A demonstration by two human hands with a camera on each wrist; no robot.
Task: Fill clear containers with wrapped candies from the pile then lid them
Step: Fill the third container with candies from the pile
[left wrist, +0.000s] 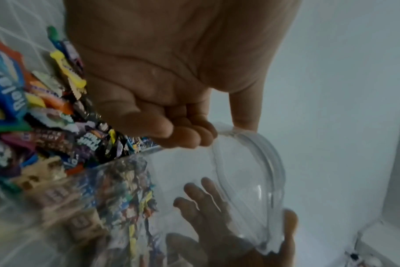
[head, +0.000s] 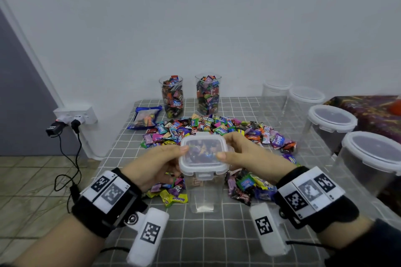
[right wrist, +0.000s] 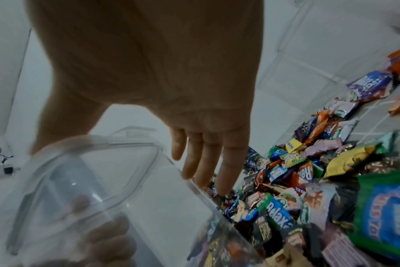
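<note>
From the head view, the left hand and right hand grip opposite sides of a tall clear square plastic container with a translucent white clip lid, held above the grey checked tablecloth amid the pile of colourful wrapped candies. Only the wrist views show the fingers curled against its clear walls
</note>
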